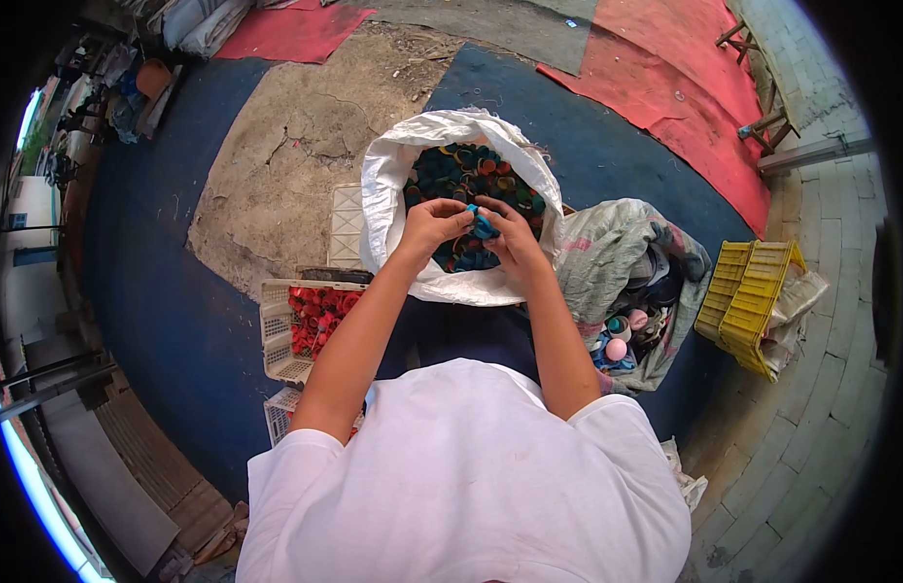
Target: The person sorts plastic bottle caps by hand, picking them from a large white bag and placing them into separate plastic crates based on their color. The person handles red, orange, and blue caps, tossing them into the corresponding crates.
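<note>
A small blue cap [484, 227] is pinched between both hands — left hand [434, 223] and right hand [511, 236] closed on it together — directly above the open white sack [385, 185] of caps.

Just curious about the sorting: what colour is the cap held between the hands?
Blue cap, seen in the head view, held over the white sack.

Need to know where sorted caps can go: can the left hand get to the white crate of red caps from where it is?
Probably yes. The left hand is at the white sack, sharing a blue cap with the right hand; the crate lies open beside that forearm.
</note>
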Demonstrator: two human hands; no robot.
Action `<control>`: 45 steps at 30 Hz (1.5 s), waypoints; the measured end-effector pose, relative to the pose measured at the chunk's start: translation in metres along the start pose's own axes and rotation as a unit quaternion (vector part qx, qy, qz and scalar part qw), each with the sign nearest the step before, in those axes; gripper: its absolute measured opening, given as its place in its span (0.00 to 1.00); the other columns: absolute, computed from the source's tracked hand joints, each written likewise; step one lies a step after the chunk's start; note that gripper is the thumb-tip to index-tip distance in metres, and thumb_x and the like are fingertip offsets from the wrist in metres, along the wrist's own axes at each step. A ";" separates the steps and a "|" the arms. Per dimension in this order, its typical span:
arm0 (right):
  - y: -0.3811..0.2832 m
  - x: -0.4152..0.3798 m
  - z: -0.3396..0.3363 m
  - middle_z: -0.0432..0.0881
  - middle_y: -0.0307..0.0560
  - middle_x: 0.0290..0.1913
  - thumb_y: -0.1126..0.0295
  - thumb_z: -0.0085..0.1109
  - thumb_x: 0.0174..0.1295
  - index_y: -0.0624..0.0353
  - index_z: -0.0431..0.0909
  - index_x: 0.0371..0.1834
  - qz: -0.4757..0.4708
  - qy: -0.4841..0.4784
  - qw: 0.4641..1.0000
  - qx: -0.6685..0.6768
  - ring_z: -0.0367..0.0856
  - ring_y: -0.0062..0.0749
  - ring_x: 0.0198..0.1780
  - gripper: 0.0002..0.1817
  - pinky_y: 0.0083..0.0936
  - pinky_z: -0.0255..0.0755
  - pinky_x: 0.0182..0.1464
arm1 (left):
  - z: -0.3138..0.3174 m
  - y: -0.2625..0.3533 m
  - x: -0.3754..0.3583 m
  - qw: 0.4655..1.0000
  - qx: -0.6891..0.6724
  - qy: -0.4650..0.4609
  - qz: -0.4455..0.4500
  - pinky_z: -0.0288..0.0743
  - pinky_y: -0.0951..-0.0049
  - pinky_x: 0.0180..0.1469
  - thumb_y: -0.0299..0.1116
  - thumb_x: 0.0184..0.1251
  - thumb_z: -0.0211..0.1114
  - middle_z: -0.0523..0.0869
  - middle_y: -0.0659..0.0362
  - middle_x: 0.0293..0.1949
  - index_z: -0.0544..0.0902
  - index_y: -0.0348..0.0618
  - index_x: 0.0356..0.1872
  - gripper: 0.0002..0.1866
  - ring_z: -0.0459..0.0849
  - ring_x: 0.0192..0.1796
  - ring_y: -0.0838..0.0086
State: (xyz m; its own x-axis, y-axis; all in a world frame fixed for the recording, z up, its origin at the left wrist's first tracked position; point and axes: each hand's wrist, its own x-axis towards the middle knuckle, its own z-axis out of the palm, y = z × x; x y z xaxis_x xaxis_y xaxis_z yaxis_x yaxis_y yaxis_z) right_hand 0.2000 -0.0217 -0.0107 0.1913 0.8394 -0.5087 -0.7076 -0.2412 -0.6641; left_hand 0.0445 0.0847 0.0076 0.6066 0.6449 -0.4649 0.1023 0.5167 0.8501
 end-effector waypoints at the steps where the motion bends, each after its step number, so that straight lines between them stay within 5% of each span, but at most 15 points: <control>1: 0.003 0.002 -0.003 0.81 0.40 0.49 0.60 0.65 0.70 0.56 0.76 0.64 0.009 -0.021 0.998 0.057 0.79 0.20 0.41 0.22 0.21 0.71 0.36 | 0.002 -0.001 -0.001 1.000 0.002 0.001 0.009 0.87 0.73 0.52 0.30 0.63 0.77 0.89 0.56 0.43 0.85 0.34 0.48 0.15 0.89 0.46 0.74; 4: 0.012 0.001 0.001 0.81 0.40 0.47 0.55 0.59 0.74 0.57 0.78 0.60 0.028 -0.016 0.982 0.184 0.80 0.21 0.41 0.20 0.21 0.73 0.33 | 0.010 -0.007 -0.001 0.995 0.065 0.027 0.072 0.85 0.75 0.49 0.28 0.60 0.79 0.88 0.58 0.41 0.84 0.36 0.48 0.17 0.88 0.44 0.77; 8: 0.016 -0.002 0.005 0.80 0.38 0.46 0.51 0.59 0.74 0.55 0.79 0.54 0.045 -0.033 0.981 0.185 0.78 0.20 0.44 0.19 0.24 0.75 0.39 | 0.026 -0.009 -0.006 0.971 0.168 0.067 0.159 0.82 0.74 0.43 0.24 0.56 0.78 0.87 0.59 0.35 0.80 0.39 0.42 0.16 0.86 0.38 0.79; 12: 0.022 -0.004 0.017 0.81 0.31 0.43 0.54 0.61 0.72 0.51 0.80 0.53 0.008 -0.011 0.990 0.139 0.79 0.18 0.43 0.15 0.27 0.75 0.47 | 0.039 -0.004 -0.016 0.940 0.254 0.089 0.209 0.80 0.71 0.42 0.21 0.56 0.74 0.83 0.57 0.35 0.76 0.38 0.42 0.16 0.85 0.37 0.71; 18: 0.018 -0.013 0.013 0.80 0.30 0.44 0.56 0.63 0.72 0.53 0.80 0.52 -0.035 -0.044 0.992 0.116 0.78 0.16 0.42 0.15 0.23 0.75 0.45 | 0.041 -0.003 -0.022 0.861 0.400 0.082 0.303 0.75 0.60 0.46 0.18 0.59 0.68 0.77 0.54 0.35 0.71 0.39 0.40 0.14 0.79 0.42 0.59; 27: 0.021 -0.013 -0.008 0.84 0.36 0.48 0.59 0.64 0.72 0.58 0.83 0.57 -0.041 -0.075 0.994 0.075 0.81 0.18 0.43 0.18 0.20 0.76 0.43 | 0.043 0.000 -0.029 0.857 0.420 0.008 0.297 0.72 0.55 0.51 0.17 0.56 0.66 0.77 0.50 0.38 0.71 0.37 0.41 0.15 0.77 0.45 0.51; 33: 0.024 -0.007 -0.024 0.86 0.37 0.52 0.58 0.66 0.71 0.56 0.82 0.63 -0.051 -0.089 0.995 0.004 0.82 0.20 0.48 0.21 0.21 0.76 0.44 | 0.039 0.000 -0.028 0.893 0.349 -0.027 0.282 0.76 0.64 0.43 0.19 0.57 0.71 0.79 0.52 0.38 0.76 0.36 0.42 0.14 0.81 0.39 0.63; 39: 0.017 -0.014 -0.021 0.85 0.40 0.54 0.56 0.66 0.70 0.55 0.81 0.64 -0.067 -0.071 0.995 -0.006 0.81 0.23 0.54 0.23 0.28 0.77 0.49 | 0.029 0.010 -0.026 0.837 0.451 0.002 0.310 0.75 0.71 0.37 0.26 0.56 0.78 0.80 0.59 0.32 0.89 0.36 0.37 0.09 0.80 0.32 0.75; 45: 0.010 -0.019 -0.016 0.85 0.36 0.54 0.56 0.65 0.71 0.52 0.81 0.65 -0.086 -0.070 0.992 -0.060 0.81 0.21 0.54 0.23 0.26 0.77 0.50 | 0.031 0.005 -0.018 0.937 0.315 -0.016 0.152 0.78 0.72 0.39 0.28 0.60 0.75 0.84 0.59 0.36 0.90 0.36 0.40 0.09 0.86 0.35 0.74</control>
State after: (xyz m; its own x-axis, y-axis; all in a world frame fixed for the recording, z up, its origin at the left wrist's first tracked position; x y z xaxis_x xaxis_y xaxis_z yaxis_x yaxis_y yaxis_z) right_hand 0.2004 -0.0477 -0.0166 0.1998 0.9304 -0.3074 -0.5844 -0.1387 -0.7995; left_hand 0.0584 0.0576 0.0279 0.7060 0.6852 -0.1790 0.3602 -0.1298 0.9238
